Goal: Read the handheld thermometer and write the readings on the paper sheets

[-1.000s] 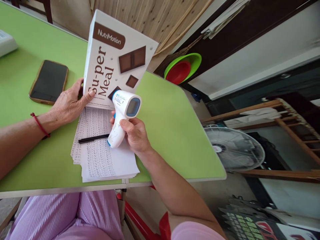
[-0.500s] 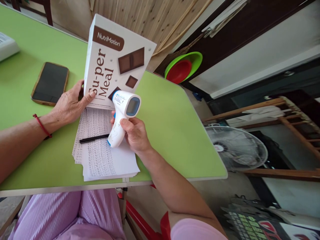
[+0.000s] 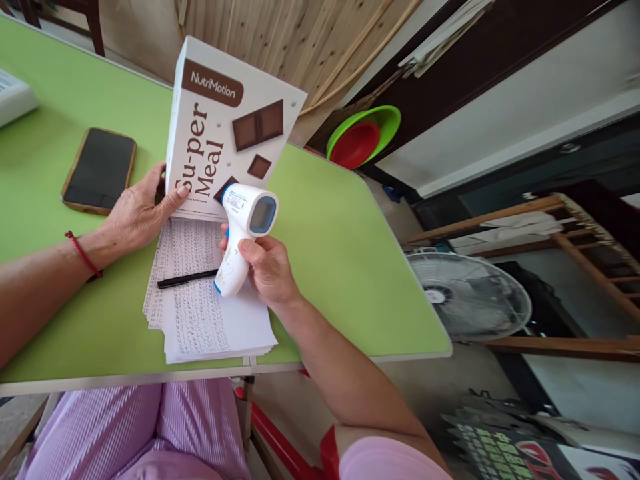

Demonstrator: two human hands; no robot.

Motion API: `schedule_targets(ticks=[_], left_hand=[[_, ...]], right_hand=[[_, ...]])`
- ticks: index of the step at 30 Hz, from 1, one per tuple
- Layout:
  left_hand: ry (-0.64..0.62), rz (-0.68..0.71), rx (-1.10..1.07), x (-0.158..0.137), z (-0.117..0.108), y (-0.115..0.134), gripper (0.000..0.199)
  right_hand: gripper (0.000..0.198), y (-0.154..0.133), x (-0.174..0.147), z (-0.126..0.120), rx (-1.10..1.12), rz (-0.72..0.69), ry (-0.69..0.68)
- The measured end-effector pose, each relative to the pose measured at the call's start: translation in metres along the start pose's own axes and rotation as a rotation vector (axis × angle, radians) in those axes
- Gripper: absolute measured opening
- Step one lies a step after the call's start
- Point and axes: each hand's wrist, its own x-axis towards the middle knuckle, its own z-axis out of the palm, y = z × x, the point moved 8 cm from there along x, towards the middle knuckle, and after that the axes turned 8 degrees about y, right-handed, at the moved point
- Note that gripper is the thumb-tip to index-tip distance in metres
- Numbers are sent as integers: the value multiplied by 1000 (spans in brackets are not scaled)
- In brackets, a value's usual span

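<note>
Thermometer [image 3: 243, 215] is clamped by its grip in the fingers of the right hand [image 3: 273, 270], over the papers [image 3: 245, 327]. Behind it, the left hand's fingers [image 3: 175, 200] pinch the box [image 3: 220, 153] by its lower-left edge. A steady wrist and unblocked screen [image 3: 262, 215] would serve well above this counter [image 3: 340, 267].

The table [image 3: 350, 293] has a smooth green top, a pale rim and a rounded corner well to the right of the papers [image 3: 200, 313]. Those lie flat on it at its near edge, in a loose stack, not squared up. Beyond the papers and to their left lies the phone [image 3: 100, 167], dark screen up, brown-edged. Farther left of them sits a white thing [image 3: 15, 100], partly out of view. Whether the box [image 3: 217, 143] just beyond them touches the top is unclear
</note>
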Motion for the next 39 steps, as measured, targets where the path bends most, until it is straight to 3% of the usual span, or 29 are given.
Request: schedule_targets(ticks=[39], left_hand=[[-41,6,-7,-1,3,2,88]], right_hand=[[57,2,1,1,4,16,-2]])
